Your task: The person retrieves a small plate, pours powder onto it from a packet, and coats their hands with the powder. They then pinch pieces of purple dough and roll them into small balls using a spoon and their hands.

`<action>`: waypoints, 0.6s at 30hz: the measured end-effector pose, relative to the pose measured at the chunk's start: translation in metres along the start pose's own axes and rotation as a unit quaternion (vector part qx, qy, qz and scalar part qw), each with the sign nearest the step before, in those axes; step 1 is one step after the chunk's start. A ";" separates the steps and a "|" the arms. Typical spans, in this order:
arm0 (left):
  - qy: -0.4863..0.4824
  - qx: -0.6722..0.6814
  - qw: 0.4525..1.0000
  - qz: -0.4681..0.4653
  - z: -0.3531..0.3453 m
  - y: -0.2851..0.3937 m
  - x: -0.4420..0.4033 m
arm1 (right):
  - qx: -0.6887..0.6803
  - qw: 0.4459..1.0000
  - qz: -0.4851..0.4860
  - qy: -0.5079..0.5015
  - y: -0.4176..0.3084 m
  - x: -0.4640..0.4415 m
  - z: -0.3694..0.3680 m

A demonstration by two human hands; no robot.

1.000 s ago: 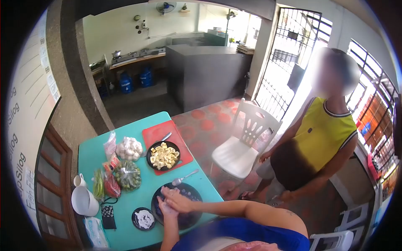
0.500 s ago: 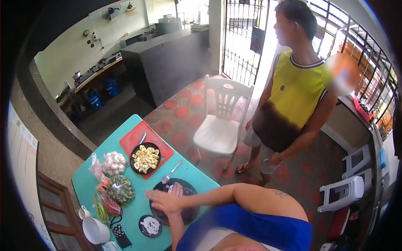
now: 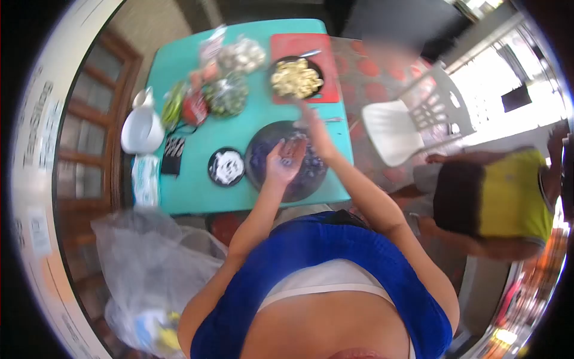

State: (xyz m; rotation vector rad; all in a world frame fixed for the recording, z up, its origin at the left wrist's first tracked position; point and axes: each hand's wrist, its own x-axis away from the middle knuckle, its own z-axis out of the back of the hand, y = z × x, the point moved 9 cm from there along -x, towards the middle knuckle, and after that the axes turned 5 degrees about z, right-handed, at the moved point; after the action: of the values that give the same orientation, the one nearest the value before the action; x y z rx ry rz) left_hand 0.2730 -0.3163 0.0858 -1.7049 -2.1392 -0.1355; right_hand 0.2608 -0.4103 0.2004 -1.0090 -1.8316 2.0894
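My left hand [image 3: 287,160] is over a dark round tray [image 3: 263,136], palm up, with small purple bits on the palm. Beside it, my right hand [image 3: 318,133] is stretched out with straight fingers above the tray's far right side, smeared by motion. Purple lumps [image 3: 312,164] lie in the tray, partly hidden by my hands. A spoon [image 3: 332,119] lies at the tray's far edge. To the left sits a small black plate [image 3: 216,175] with a white paste or powder on it.
A black bowl of cut pale yellow pieces [image 3: 296,79] rests on a red cutting board [image 3: 332,72]. Bagged vegetables [image 3: 227,94], a white container [image 3: 142,131] and a wipes pack [image 3: 145,179] stand left. A white chair [image 3: 391,128] and another person [image 3: 484,197] are right.
My view has swung down and to the right over the table. The right hand has lifted off the left palm and moved to the right, leaving the left palm uncovered.
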 end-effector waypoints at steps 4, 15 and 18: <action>-0.086 0.039 0.995 0.016 0.034 0.052 -0.011 | -0.025 0.994 -0.098 -0.042 -0.003 -0.006 0.005; 0.156 0.018 0.924 -0.349 0.151 0.270 0.053 | -0.044 0.987 -0.153 -0.013 0.018 0.042 0.030; 0.077 0.077 0.955 -0.277 0.164 0.278 0.056 | -0.066 0.983 -0.170 0.012 0.026 0.051 0.036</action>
State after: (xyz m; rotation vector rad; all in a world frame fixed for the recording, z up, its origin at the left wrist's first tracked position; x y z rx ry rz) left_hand 0.4878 -0.1432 -0.0915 -0.9402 -2.3757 -0.2406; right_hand 0.2090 -0.4171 0.1578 -0.6836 -1.9893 1.7691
